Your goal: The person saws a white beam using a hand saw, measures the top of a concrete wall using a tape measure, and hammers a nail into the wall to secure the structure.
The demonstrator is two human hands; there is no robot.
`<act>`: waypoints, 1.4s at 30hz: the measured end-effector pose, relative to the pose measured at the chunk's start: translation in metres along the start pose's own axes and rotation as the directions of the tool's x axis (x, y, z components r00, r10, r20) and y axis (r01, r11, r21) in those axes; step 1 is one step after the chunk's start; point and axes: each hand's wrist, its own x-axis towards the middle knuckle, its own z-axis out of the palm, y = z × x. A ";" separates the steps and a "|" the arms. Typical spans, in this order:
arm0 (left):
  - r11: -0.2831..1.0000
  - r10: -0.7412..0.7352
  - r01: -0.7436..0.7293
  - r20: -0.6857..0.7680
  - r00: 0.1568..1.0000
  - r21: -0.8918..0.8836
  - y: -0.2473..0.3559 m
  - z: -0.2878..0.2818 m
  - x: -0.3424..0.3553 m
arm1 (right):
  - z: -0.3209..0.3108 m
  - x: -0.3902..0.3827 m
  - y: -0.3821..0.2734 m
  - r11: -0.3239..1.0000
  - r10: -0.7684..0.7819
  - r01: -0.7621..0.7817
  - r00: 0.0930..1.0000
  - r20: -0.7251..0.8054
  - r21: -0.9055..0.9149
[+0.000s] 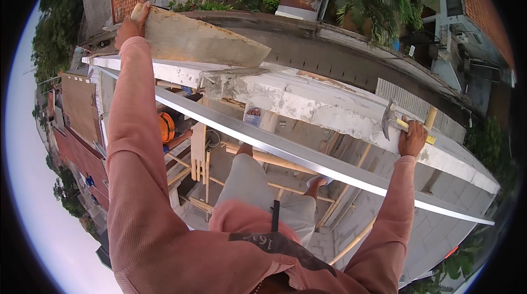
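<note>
My left hand (132, 29) is stretched out to the far left, its fingers wrapped round the end of a flat, stained board (197, 38). The board stands on edge along the white wall top (324, 110), and its right end meets a rough patch of grey mortar (233, 82). On the right, my right hand (413, 139) is closed round the yellow handle of a claw hammer (388, 120), resting on or just above the wall. The hammer's dark head points left, away from my fist. Both sleeves are pink.
A long silvery metal channel (247, 137) crosses between my body and the wall. Below are wooden poles (285, 161), a bucket (212, 139) and a person in an orange helmet (166, 127). My feet stand on supports high up. Beyond the wall, far down, runs a lane (307, 52).
</note>
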 end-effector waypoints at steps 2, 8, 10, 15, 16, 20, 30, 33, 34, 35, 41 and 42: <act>0.998 -0.043 0.043 0.008 0.999 0.037 -0.008 0.001 0.013 | 0.001 -0.001 -0.003 0.999 -0.035 0.035 0.999 -0.009 0.006; 0.722 0.669 -0.682 -0.368 0.646 0.116 0.005 0.009 -0.065 | 0.004 -0.003 -0.006 1.000 0.014 -0.014 0.999 -0.052 -0.001; 0.369 0.818 -0.922 -0.514 0.259 0.122 0.021 -0.002 -0.119 | 0.000 -0.007 -0.002 1.000 -0.002 0.003 0.998 -0.056 0.010; 0.537 0.821 -0.831 -0.316 0.476 0.144 0.065 -0.006 -0.093 | -0.002 0.000 -0.002 1.000 0.012 -0.012 1.000 -0.028 -0.001; 0.555 0.815 -0.815 -0.306 0.491 0.170 0.084 0.005 -0.058 | 0.001 -0.001 -0.007 1.000 -0.002 0.002 1.000 -0.031 0.016; 0.699 0.715 -0.698 -0.126 0.688 0.157 0.215 0.002 -0.034 | 0.007 -0.004 0.007 1.000 -0.007 0.007 1.000 -0.002 0.001; 0.876 0.481 -0.441 -0.388 0.786 0.194 -0.116 -0.081 0.167 | -0.003 -0.001 -0.002 0.998 -0.048 0.048 0.999 -0.009 0.043; 0.943 0.294 -0.211 -0.348 0.890 0.256 -0.256 -0.144 0.120 | -0.008 -0.010 0.006 0.998 -0.014 0.011 0.999 0.040 0.063; 0.932 0.191 -0.077 -0.299 0.935 0.354 -0.295 -0.193 0.066 | -0.008 -0.009 0.005 0.999 -0.018 0.016 0.999 0.038 0.052; 0.989 -0.102 0.129 -0.318 0.942 0.065 -0.343 -0.254 0.027 | -0.007 -0.009 -0.001 0.999 -0.022 0.019 0.998 0.054 0.051; 0.265 -0.667 0.064 -0.135 0.733 -0.962 -0.466 -0.406 -0.247 | -0.002 -0.010 0.003 0.997 0.061 -0.053 0.979 0.194 -0.047; 0.247 -0.705 0.022 -0.164 0.690 -0.969 -0.480 -0.421 -0.282 | -0.004 -0.009 0.005 0.998 0.047 -0.041 0.984 0.171 -0.041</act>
